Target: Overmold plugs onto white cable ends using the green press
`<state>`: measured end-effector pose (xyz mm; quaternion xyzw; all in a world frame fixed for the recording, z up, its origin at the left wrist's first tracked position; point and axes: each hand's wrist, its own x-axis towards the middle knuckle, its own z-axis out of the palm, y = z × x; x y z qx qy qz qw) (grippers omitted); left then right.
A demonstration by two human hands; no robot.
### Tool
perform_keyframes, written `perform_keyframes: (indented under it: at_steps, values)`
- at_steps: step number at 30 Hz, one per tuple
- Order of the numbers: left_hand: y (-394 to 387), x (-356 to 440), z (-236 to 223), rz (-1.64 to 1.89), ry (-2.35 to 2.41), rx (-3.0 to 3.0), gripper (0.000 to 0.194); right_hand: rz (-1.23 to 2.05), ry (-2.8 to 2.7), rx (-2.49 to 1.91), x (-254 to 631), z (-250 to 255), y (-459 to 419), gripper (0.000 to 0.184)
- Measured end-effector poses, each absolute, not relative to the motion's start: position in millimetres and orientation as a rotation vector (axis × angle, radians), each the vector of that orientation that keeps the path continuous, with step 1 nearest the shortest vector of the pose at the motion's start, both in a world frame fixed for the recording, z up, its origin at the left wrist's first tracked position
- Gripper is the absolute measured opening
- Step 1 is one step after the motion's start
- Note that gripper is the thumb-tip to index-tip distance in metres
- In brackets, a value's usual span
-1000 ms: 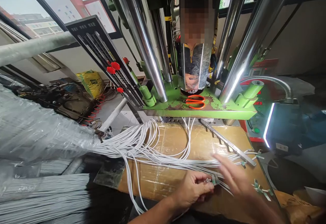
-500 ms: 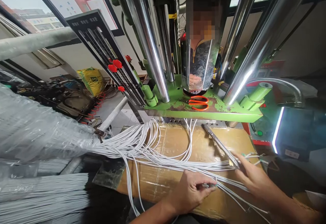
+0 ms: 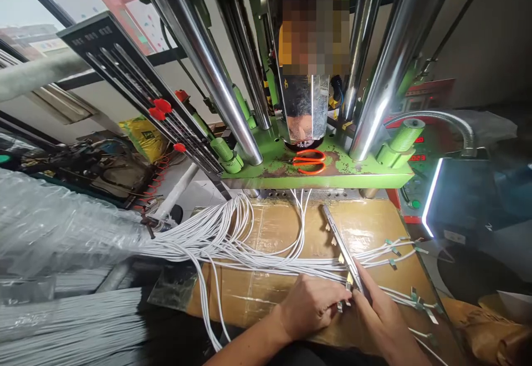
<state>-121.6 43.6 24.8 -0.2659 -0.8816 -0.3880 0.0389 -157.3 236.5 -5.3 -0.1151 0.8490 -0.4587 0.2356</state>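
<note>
My right hand [image 3: 380, 313] is closed around the near end of a long, narrow metal bar [image 3: 336, 232], which slants away toward the machine. Small yellowish metal pieces [image 3: 341, 258] stick out along the bar's left side. Close against that end, my left hand [image 3: 310, 304] pinches a small shiny metal piece [image 3: 340, 306], partly hidden by the fingers. The two hands nearly meet, fingertips beside the bar. White cables [image 3: 266, 263] run beneath and behind them, some ending at the right in small green-and-metal tips [image 3: 415, 296].
A brown covered worktop [image 3: 245, 299] lies under the hands. Behind it stands a green press plate [image 3: 270, 174] with steel columns and orange-handled scissors [image 3: 310, 161] on top. Plastic-wrapped cable bundles [image 3: 62, 222] fill the left. A lit dark unit [image 3: 465, 205] stands right.
My right hand has brought the bar left and down, next to my left hand. The left hand has turned slightly, still pinching its small piece. The camera view has shifted a little.
</note>
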Motion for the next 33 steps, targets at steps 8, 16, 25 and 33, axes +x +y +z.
perform_keyframes:
  at_steps: [8,16,25,33]
  values:
    - [40.4,-123.4,32.8,-1.077,-2.741,-0.932,0.034,-1.464,2.434,-0.15,-147.9,15.3,220.8,0.06]
    - [41.1,-124.2,28.6,-1.113,-2.699,-0.896,0.037,-1.449,2.423,-0.161,-147.5,12.4,221.5,0.06]
    - [44.5,-131.3,42.4,-1.711,-2.699,-0.353,0.022,-1.292,2.387,-0.337,-154.6,8.8,227.2,0.071]
    - [35.6,-142.1,45.6,-2.247,-2.333,0.619,0.028,-1.237,2.281,-0.172,-160.6,21.3,224.7,0.082]
